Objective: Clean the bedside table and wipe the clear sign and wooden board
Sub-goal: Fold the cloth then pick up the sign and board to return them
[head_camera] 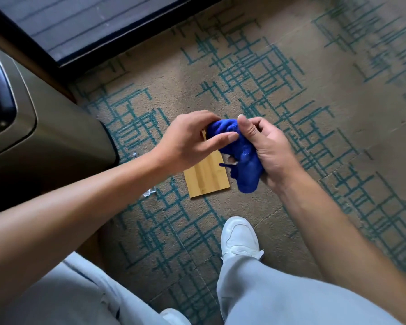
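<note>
A blue cloth [240, 156] is bunched up between both hands, held above the carpet. My right hand [265, 148] grips its lower bulk, thumb pressed on top. My left hand [190, 139] pinches the cloth's upper end with fingers and thumb. Below the hands, a light wooden board [206, 177] lies flat on the carpet, its far end hidden by my left hand and the cloth. A clear sign [149, 192] lies on the carpet left of the board, mostly hidden under my left forearm; only glinting edges show.
A tan rounded piece of furniture [45, 137] with a dark inset fills the left side. A dark-framed window [85, 22] runs along the top left. My white shoe [240, 238] stands just below the board. Patterned carpet [326, 102] extends right.
</note>
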The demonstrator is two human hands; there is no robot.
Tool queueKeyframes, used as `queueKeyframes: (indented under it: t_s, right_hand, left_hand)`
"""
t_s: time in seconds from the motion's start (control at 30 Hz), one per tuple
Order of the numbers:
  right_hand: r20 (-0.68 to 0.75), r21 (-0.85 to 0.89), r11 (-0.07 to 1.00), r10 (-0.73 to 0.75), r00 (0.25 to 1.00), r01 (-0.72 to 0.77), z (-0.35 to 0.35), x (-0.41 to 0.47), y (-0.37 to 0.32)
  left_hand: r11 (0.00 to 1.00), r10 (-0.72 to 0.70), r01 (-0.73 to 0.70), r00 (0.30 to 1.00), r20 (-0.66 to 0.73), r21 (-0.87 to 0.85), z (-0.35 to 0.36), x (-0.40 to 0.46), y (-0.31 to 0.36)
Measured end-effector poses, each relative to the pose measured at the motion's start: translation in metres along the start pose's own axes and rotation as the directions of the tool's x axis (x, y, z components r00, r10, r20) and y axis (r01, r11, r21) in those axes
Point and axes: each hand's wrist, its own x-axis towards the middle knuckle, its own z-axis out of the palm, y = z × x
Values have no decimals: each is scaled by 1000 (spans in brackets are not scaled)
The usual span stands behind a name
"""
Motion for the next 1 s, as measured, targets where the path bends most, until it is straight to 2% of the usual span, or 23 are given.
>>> queueKeyframes:
  t_s: [0.1,0.2,0.3,0.37,0.43,0.53,0.63,0.7,0.8,0.87,1.0]
  right_hand:
    - [181,-5,1000,27,983,-26,13,-4,-9]
    - [305,-203,977,-4,952,69,22,-8,-15]
    - [302,-367,909,-84,950,197,30,-12,-29]
    - [263,-511,807,-183,947,298,34,-14,-42]
    - [195,-617,705,-294,936,350,36,-15,-51]
    - [176,-693,603,-388,905,394,44,-14,-66]
    - [188,-664,663,-300,935,346,61,-12,-91]
    - [192,-624,721,-232,954,301,70,-19,-115]
    - [259,-601,741,-176,950,301,87,-42,-164]
    - [344,-610,712,-157,926,347,102,-59,-200]
    - [483,-630,668,-64,873,397,132,-99,-269]
  left_hand:
    - [994,23,-32,996,-91,-106,-21,-5,5]
    - [980,97,-128,975,-202,-151,-41,-13,8]
    - [936,109,-167,974,-196,-311,-56,-23,14]
    - [892,76,-155,977,-198,-424,-65,-24,19]
    - [874,36,-141,973,-227,-466,-73,-23,21]
    - [848,3,-142,965,-263,-510,-87,-22,25]
    - [817,-78,-98,957,-278,-569,-101,-26,42]
    - [787,-163,-21,957,-240,-616,-116,-30,59]
    - [737,-228,179,974,9,-652,-152,-40,93]
    - [751,-269,299,953,141,-589,-177,-45,121]
    - [833,-355,359,930,91,-421,-226,-54,186]
